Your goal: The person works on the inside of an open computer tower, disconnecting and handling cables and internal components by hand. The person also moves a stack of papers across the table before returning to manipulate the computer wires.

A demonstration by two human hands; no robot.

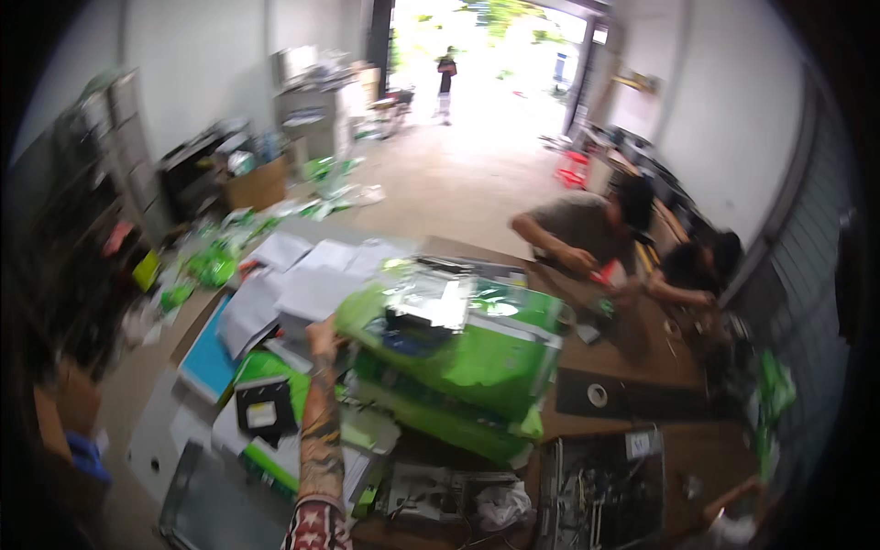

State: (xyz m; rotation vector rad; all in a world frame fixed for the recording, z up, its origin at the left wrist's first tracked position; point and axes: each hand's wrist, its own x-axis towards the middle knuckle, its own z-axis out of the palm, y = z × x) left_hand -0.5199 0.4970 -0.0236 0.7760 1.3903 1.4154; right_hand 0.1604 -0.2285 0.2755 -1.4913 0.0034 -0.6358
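**Left hand at the edge of a bulky green bag on a crowded tabletop**

The green bag (500, 353) sits on the tabletop (660, 362), piled in layers, with a shiny silver item (435, 298) on top. The left hand (323, 337) is against the bag's left edge. Its fingers are mostly hidden there, so I cannot tell how far they are open or whether they grip the bag. The right hand is out of sight, so its state cannot be told.

Left of the bag, loose papers (316, 289) spread in a heap, with a blue folder (206, 353) at their outer side. A black box (266, 406) with a pale label lies nearer the person, and a grey panel (215, 500) nearer still. In front of the bag lies crumpled white plastic (504, 506); just to the right of that, an open metal case (600, 490) full of dark parts takes up the near side. Right of the bag, a white ring (598, 395) rests on a dark strip (651, 400).

Beyond the bag to the right, two co-workers (596, 229) lean over the tabletop. Green wrappers (215, 263) litter the floor beyond the bag's left.

The bag's bulk blocks the view of the tabletop behind it.
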